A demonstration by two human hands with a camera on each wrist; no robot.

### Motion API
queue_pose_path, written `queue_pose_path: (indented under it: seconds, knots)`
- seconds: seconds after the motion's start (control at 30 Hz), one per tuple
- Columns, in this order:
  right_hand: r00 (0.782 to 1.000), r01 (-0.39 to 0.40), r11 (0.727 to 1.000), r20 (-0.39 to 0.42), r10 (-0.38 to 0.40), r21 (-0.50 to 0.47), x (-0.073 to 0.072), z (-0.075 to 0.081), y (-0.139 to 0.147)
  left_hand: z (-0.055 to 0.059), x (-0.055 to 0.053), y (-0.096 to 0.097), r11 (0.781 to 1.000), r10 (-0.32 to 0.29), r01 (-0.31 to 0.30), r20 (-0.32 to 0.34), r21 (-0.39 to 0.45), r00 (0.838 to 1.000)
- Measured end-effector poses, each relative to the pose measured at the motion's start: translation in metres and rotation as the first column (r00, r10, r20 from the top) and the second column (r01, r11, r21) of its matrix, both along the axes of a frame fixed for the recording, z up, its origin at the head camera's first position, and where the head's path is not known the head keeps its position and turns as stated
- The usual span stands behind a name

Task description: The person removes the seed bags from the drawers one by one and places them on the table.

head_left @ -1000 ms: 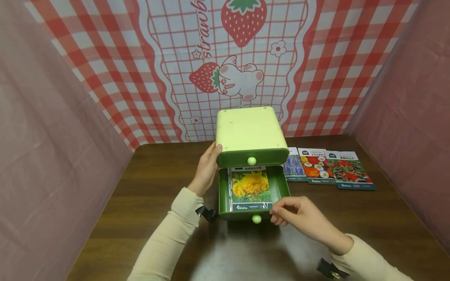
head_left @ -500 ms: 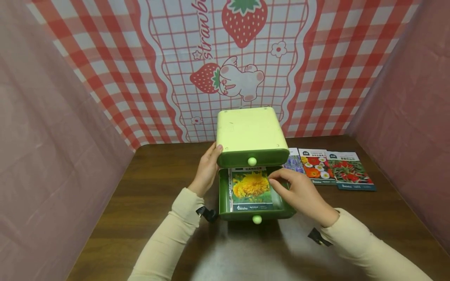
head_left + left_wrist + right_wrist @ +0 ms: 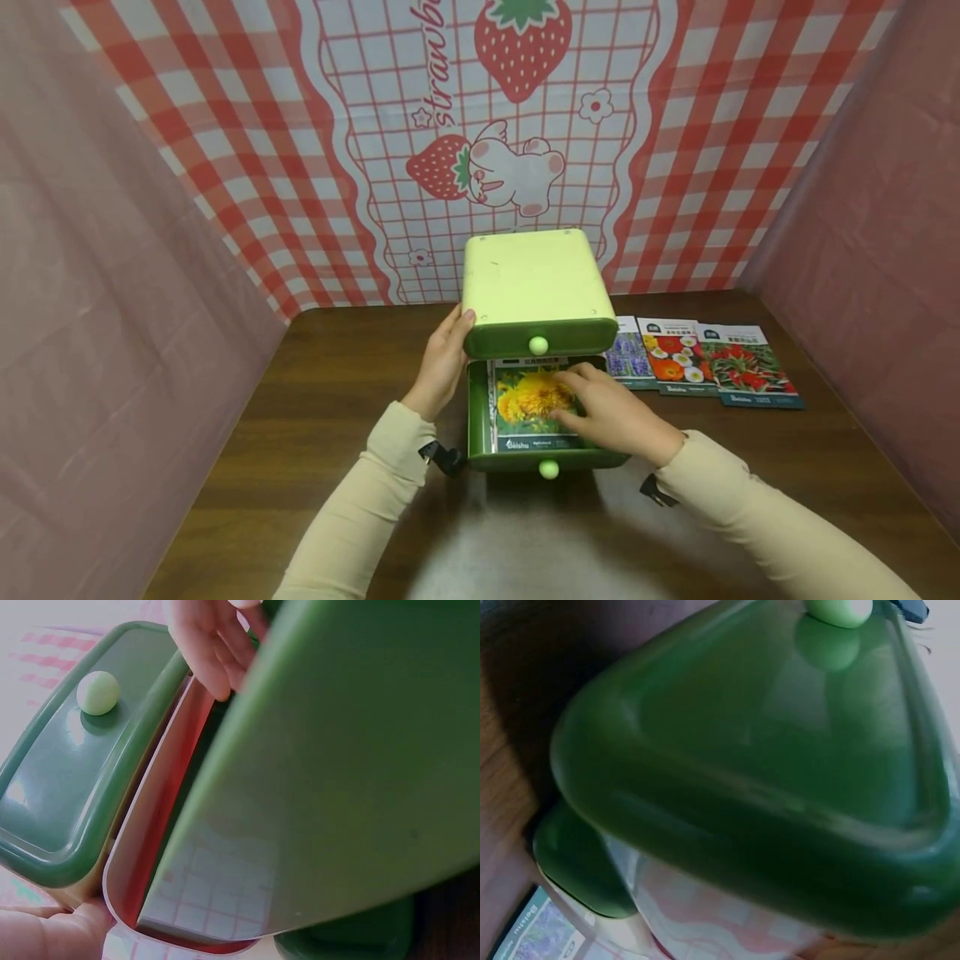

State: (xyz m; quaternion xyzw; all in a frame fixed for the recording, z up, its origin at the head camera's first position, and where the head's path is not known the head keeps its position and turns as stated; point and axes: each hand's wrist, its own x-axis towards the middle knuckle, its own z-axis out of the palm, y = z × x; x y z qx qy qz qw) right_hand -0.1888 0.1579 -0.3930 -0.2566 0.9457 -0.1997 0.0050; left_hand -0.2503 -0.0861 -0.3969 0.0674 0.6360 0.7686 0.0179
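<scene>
A small drawer cabinet with a pale yellow-green shell (image 3: pixel 536 275) and dark green drawers stands on the table. One drawer (image 3: pixel 517 460) below the top one is pulled out, its round knob (image 3: pixel 549 470) facing me. Inside lies a seed packet (image 3: pixel 528 421) picturing yellow flowers, with a silvery edge along its left. My left hand (image 3: pixel 438 367) rests against the cabinet's left side, its thumb (image 3: pixel 60 930) by the top drawer. My right hand (image 3: pixel 618 412) reaches into the open drawer over the packet, thumb and forefinger apart. Its other fingers are partly hidden.
To the cabinet's right lie seed packets: purple flowers (image 3: pixel 627 354), orange and white flowers (image 3: pixel 678 357), and red flowers (image 3: pixel 750 365). Another green drawer front (image 3: pixel 581 859) sits below the open drawer. A checked strawberry cloth (image 3: pixel 360 167) hangs close behind the cabinet.
My right hand has moved from the open drawer's front right corner up and left, over the yellow-flower packet, and its thumb and forefinger have spread. My left hand stays put.
</scene>
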Motion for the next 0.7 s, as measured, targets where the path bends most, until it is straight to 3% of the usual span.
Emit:
queue_pose_path:
  seconds: [0.17, 0.3, 0.5, 0.7]
  knots:
    - [1.000, 0.025, 0.999, 0.015, -0.026, 0.030, -0.004, -0.006, -0.002, 0.000, 0.000, 0.001, 1.000, 0.001, -0.001, 0.003, 0.000, 1.000]
    - [0.999, 0.045, 0.993, 0.021, -0.047, 0.109, -0.007, -0.008, -0.006, 0.000, 0.000, 0.001, 1.000, 0.000, 0.000, 0.007, 0.006, 1.000]
    - [0.998, 0.031, 0.977, 0.041, -0.040, 0.211, -0.009, -0.008, -0.010, 0.000, 0.001, 0.001, 1.000, -0.002, 0.002, 0.015, 0.012, 1.000]
    - [0.997, 0.012, 0.970, 0.070, -0.030, 0.242, -0.009, -0.006, -0.014, 0.000, 0.000, 0.001, 1.000, -0.003, 0.003, 0.012, 0.019, 1.000]
